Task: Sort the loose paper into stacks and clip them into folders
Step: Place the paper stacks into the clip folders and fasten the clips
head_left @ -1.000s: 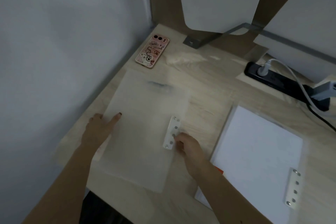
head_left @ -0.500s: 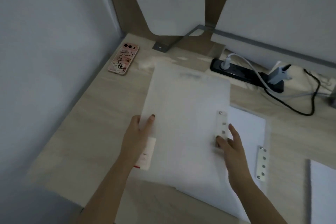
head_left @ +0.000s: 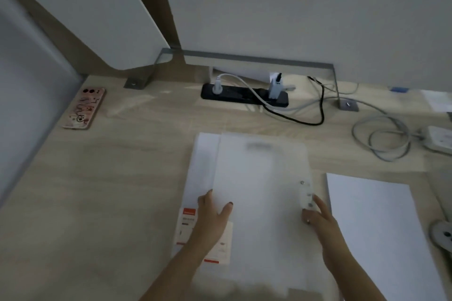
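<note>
— So, where are the hands?
— Both forearms reach in from the near edge. The left hand (head_left: pixel 212 215) is at the left edge of the top folder (head_left: pixel 261 190), a frosted, see-through one. Its thumb lies over the sheet and its fingers go past the edge, seemingly beneath, so it pinches that edge.
— And the other?
— The right hand (head_left: pixel 316 217) is at the opposite edge. Its thumb rests on the near end of the clip strip (head_left: pixel 307 194), and its forefinger runs straight along the folder's outer edge. The remaining fingers are out of sight, so I cannot tell whether it grips or merely touches.
— Where does the folder lie?
— Mid-desk (head_left: pixel 110 190), over a lower folder (head_left: pixel 203 166) whose left margin and red-and-white label (head_left: pixel 188 227) stick out. A paper stack (head_left: pixel 371 222) lies just to the right, apart.
— Anything unclear?
— The top folder is blurred and its near edge is smeared. A dark mark near its far end is unreadable. The left wrist covers part of the label. The paper stack's near corner runs out of frame, and a round grey object (head_left: pixel 442 234) at the right border is cut off
</note>
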{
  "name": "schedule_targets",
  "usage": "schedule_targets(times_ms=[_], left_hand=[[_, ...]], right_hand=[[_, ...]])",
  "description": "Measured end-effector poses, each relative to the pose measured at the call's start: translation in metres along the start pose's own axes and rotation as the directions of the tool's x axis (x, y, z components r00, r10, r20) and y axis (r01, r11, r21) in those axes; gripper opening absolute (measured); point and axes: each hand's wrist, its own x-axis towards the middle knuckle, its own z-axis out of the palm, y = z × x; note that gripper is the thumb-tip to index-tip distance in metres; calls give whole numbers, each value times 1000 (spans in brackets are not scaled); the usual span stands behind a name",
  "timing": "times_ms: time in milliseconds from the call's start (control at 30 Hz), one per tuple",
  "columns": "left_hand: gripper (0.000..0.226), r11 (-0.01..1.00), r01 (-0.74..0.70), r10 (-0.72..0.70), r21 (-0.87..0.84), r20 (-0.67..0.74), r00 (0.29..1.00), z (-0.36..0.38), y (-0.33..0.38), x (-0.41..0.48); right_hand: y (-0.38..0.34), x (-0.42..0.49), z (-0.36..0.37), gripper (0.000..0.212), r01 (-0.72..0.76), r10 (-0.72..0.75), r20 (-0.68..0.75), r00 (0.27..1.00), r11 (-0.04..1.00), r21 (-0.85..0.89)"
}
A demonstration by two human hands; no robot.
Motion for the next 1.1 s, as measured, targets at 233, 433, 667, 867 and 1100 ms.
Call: schedule_targets(times_ms=[233,433,667,867,1100], left_hand=[[76,986,9,-40,168,182,982,-3,14,-6],[90,992,-92,117,-87,349,930,-39,62,-41],[76,916,-388,401,-103,229,887,-90,86,-73],[21,917,-379,366,-125,-111,924,-155,58,-73],[27,977,-83,15,-198,-322,946,-208,-22,-30]], right_hand=[[-24,-20,-20,34,64,-78,77,994,985,163],[-62,-57,3,31,140,-235,345,909,950,278],[-80,-83,84,37,388,-297,663,687,922,11],[-51,-53,132,51,485,-118,699,705,800,-354],[8,12,113,90,461,-161,437,885,182,-868]])
